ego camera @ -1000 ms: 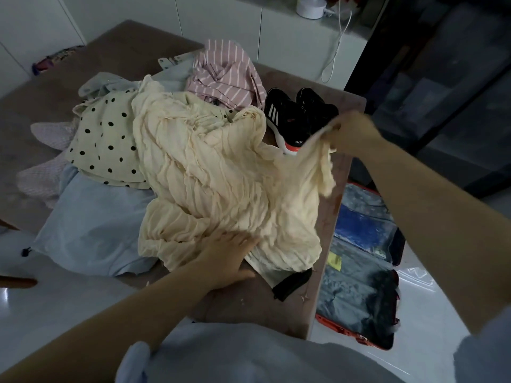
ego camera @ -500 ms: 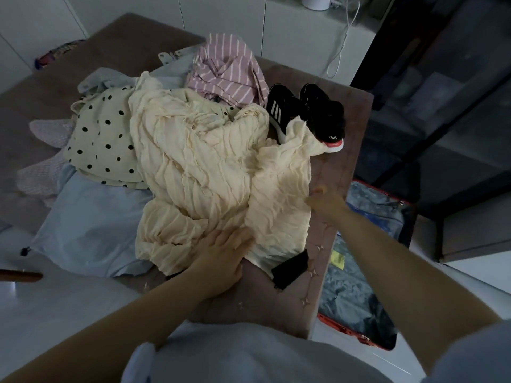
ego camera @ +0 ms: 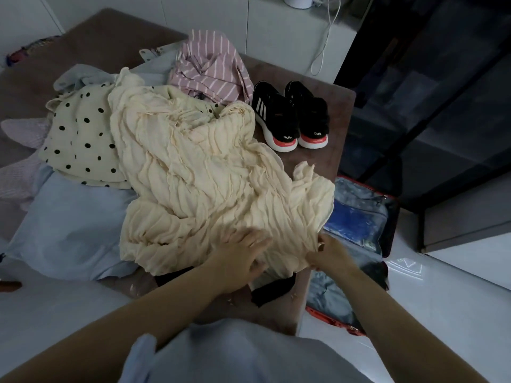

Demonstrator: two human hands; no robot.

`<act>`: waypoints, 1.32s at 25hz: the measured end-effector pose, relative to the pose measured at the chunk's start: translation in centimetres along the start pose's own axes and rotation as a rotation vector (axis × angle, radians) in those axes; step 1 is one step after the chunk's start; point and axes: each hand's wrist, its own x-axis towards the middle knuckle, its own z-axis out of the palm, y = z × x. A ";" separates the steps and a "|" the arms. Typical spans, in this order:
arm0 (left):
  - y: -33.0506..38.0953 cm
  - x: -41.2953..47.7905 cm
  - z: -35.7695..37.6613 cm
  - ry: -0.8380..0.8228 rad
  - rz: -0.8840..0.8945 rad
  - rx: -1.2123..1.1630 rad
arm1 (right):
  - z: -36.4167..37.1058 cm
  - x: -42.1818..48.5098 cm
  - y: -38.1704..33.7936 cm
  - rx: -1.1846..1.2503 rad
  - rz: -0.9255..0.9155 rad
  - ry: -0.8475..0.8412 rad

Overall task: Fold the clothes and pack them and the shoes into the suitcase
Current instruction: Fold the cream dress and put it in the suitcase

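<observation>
Pressing cream garment [ego camera: 199,175] flat under open left hand [ego camera: 243,252] as anchor; pinching hem just beside it with right hand [ego camera: 330,251], likely for smoothing.

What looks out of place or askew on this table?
The cream garment lies crumpled, reaching the table edge beside the suitcase; other clothes are heaped unfolded. The shoes stand neatly paired.

I see a home, probably a bedroom: white cupboards [ego camera: 276,34], a dark glass cabinet [ego camera: 442,106], clothes [ego camera: 193,175] heaped on the surface [ego camera: 339,120], an open suitcase [ego camera: 356,217] on the glossy floor [ego camera: 442,313].
</observation>
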 end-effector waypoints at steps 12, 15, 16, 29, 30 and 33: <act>0.4 -2.1 -0.6 -0.065 -0.003 -0.030 | -1.2 2.0 -5.1 1.003 0.316 0.188; -2.5 -5.1 -3.6 0.421 -0.198 -0.210 | -1.1 2.2 -5.0 0.416 -0.101 0.409; -4.2 -6.6 -4.2 0.621 -0.294 -0.197 | -0.9 1.8 -4.9 0.092 -0.397 0.401; -10.9 -11.5 -2.2 0.355 -0.600 -0.338 | 0.7 -0.7 -3.3 -1.067 -0.380 -0.015; -10.8 -11.7 -2.3 0.376 -0.616 -0.400 | 1.0 -1.2 -3.9 -1.080 -0.386 0.003; -10.3 -12.1 -2.2 0.558 -0.695 -0.498 | 4.2 -2.8 -6.6 -0.829 -0.591 0.002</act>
